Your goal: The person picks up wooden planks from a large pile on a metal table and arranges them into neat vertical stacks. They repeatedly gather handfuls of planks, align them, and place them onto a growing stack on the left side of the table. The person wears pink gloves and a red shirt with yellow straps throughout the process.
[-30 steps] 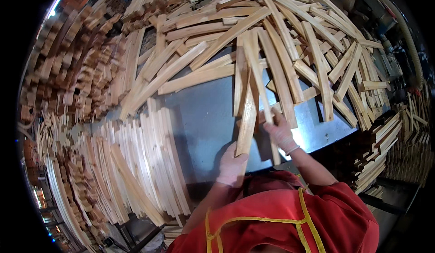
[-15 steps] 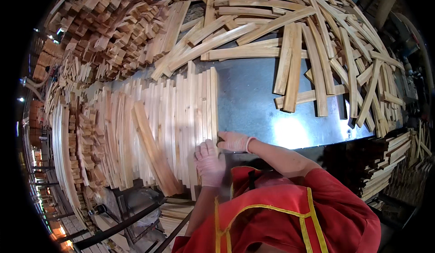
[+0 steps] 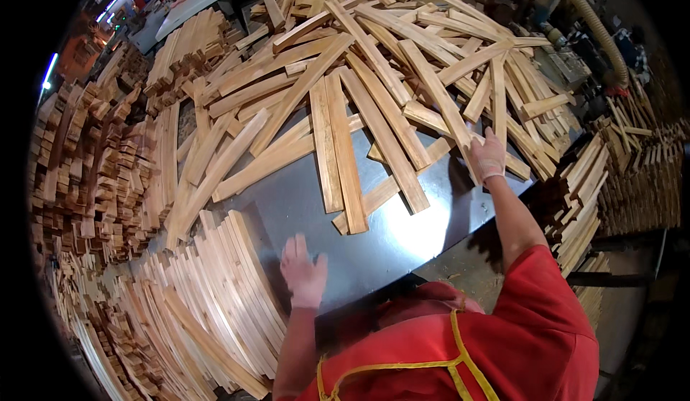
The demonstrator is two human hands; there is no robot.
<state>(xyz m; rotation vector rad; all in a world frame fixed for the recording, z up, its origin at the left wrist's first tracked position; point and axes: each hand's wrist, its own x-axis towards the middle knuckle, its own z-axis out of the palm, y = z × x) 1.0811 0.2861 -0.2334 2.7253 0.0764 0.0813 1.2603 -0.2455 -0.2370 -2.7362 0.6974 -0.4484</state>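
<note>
A: Where are the hands?

B: The right hand reaches out, fingers spread flat on a long pale wooden slat at the near edge of the loose heap of pale wooden slats. It presses on the slat rather than pinching it; I cannot tell whether a thumb hooks beneath.

A: And the other?

B: The left hand is open, fingers splayed, holding nothing, over the bare grey metal tabletop, just beside the tidy row of sorted wooden slats laid side by side.

A: What could go wrong?

B: I judge the heap is the risk. That slat lies partly under crossing pieces, so dragging it could shift neighbours and send some sliding toward the table's near edge, where stacked slats sit below. A flat palm also gives poor hold; the slat may slip or swing.

A: Splinters?

B: Possible; bare skin on rough-sawn edges.
</note>
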